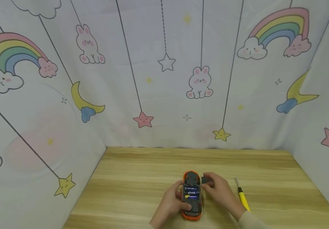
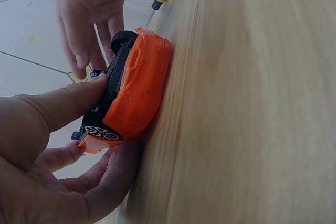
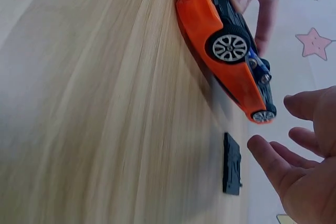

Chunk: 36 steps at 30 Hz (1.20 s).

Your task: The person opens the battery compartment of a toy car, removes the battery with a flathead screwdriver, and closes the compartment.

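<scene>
1. On the wood-grained tabletop [image 1: 130, 190], a glossy orange plastic toy car [image 1: 192, 202] lies upside down, its dark plastic underside facing up.
2. Curled round the car's side, the left hand [image 1: 171, 199] grips it, thumb laid on the underside.
3. Smooth, cylindrical blue batteries [image 1: 191, 192] sit side by side in the rectangular recess.
4. Fingers loosely parted and holding nothing, the right hand [image 1: 219, 191] is just beside a thin, flat, dark cover [image 3: 231, 164] lying on the tabletop.
5. Farther right lies a screwdriver [image 1: 241, 195], yellow-handled with a slim metal shaft.
</scene>
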Tool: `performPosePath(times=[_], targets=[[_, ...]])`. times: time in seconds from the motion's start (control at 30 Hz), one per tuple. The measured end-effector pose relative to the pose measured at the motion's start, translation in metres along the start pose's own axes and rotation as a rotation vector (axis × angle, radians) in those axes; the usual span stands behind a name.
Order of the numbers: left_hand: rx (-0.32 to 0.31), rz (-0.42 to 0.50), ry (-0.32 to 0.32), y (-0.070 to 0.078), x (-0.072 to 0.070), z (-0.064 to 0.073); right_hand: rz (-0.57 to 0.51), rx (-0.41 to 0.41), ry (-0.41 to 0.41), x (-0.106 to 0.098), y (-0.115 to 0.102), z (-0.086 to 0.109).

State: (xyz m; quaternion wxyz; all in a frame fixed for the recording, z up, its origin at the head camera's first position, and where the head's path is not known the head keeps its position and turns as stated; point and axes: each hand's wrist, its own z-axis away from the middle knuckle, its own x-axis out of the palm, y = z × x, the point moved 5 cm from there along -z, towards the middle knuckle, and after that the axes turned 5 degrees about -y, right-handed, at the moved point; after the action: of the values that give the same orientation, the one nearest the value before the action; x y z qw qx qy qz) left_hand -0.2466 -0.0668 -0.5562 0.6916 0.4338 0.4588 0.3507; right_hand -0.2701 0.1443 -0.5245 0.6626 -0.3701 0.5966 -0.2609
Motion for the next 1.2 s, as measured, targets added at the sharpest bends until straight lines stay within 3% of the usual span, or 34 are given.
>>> performPosePath(times=[0.17,0.4,0.83,1.2], targets=[[0.010,-0.010,-0.009,-0.001,-0.001,-0.001,-0.024,-0.015,-0.010,0.015,-0.008,-0.014],[0.009,-0.005,-0.028,-0.002,0.001,-0.002,0.024,-0.025,-0.035,0.025,-0.008,-0.028],[-0.031,-0.043,-0.021,0.002,-0.001,0.000,0.033,0.022,-0.009,0.023,-0.005,-0.028],[0.025,-0.099,-0.007,0.006,-0.006,0.004,0.077,0.025,-0.014,0.021,-0.004,-0.025]])
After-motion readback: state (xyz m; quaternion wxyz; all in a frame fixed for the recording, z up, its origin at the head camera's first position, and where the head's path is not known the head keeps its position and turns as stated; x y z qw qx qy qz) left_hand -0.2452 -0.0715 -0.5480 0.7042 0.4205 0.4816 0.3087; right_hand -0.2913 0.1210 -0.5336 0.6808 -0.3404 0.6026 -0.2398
